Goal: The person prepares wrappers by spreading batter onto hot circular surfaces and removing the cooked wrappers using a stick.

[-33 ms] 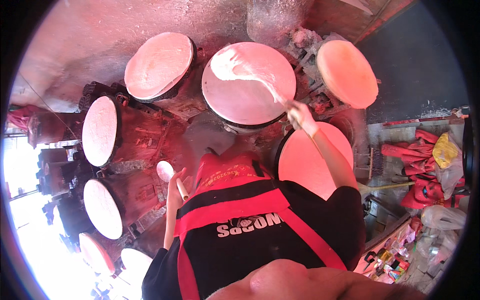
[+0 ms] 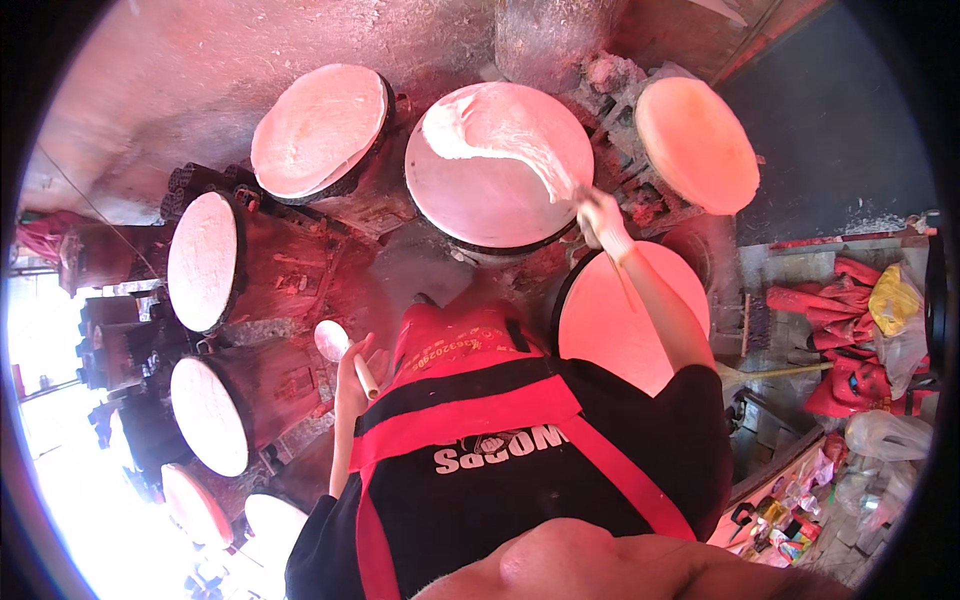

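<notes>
White batter (image 2: pixel 500 150) lies in a curved, shining band over the upper and right part of a round griddle (image 2: pixel 470 205) in front of me. At that griddle's right edge my right hand (image 2: pixel 603 215) is closed round a spreader with a thin stick handle (image 2: pixel 622 275). The handle slants back toward me; the working end, by the batter, is blurred and partly hidden. Low on the left, my left hand (image 2: pixel 352 375) holds a ladle (image 2: pixel 331 341) with a pale bowl and light handle, close to my red apron (image 2: pixel 450 345), away from the griddles.
Several more round griddles surround me, including one at the near right (image 2: pixel 630 320), one at the far right (image 2: pixel 697 145) and one at the upper left (image 2: pixel 320 130). Dark stacked cylinders (image 2: pixel 110 340) stand at left. Red cloths (image 2: pixel 835 310) and plastic bags (image 2: pixel 885 435) lie at right.
My right hand has shifted slightly right and toward me along the griddle's edge with the spreader, and the batter band reaches a little further right. My left hand keeps the ladle in place.
</notes>
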Tool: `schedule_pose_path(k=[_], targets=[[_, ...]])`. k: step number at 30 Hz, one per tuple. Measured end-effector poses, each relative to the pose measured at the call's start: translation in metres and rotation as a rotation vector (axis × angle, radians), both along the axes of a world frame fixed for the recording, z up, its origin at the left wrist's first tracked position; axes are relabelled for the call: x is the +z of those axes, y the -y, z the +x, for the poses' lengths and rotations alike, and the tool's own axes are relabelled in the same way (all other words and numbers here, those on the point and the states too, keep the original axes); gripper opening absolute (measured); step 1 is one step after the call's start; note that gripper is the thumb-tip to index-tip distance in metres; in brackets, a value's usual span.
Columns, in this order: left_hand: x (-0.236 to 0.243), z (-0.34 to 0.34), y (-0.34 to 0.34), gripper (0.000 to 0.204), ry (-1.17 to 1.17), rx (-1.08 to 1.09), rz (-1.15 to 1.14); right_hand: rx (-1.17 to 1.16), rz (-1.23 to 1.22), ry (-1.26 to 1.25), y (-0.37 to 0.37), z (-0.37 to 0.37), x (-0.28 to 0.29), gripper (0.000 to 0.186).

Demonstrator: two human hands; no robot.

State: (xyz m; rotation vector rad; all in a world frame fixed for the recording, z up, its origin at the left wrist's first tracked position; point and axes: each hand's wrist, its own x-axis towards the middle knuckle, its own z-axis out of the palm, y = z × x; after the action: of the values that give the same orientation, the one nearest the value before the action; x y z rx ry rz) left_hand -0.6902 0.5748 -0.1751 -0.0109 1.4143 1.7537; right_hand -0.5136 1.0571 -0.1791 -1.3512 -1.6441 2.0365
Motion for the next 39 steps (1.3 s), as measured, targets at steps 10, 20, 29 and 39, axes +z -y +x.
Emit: schedule_pose_path(k=[10,20,29,39], targets=[[0.059,0.056,-0.014,0.035,0.004,0.153,-0.032,0.46,-0.042,-0.118,0.0,0.006,-0.005,0.038],[0.058,0.035,0.008,0.033,0.035,0.024,-0.116,0.39,0.123,-0.312,0.066,0.025,-0.048,0.04],[0.057,-0.059,-0.018,0.036,0.181,-0.296,-0.145,-0.382,0.096,-0.172,0.154,0.005,-0.038,0.032],[-0.019,-0.177,0.055,0.032,0.37,-0.283,-0.38,-0.573,-0.215,-0.47,0.332,-0.017,-0.047,0.042]])
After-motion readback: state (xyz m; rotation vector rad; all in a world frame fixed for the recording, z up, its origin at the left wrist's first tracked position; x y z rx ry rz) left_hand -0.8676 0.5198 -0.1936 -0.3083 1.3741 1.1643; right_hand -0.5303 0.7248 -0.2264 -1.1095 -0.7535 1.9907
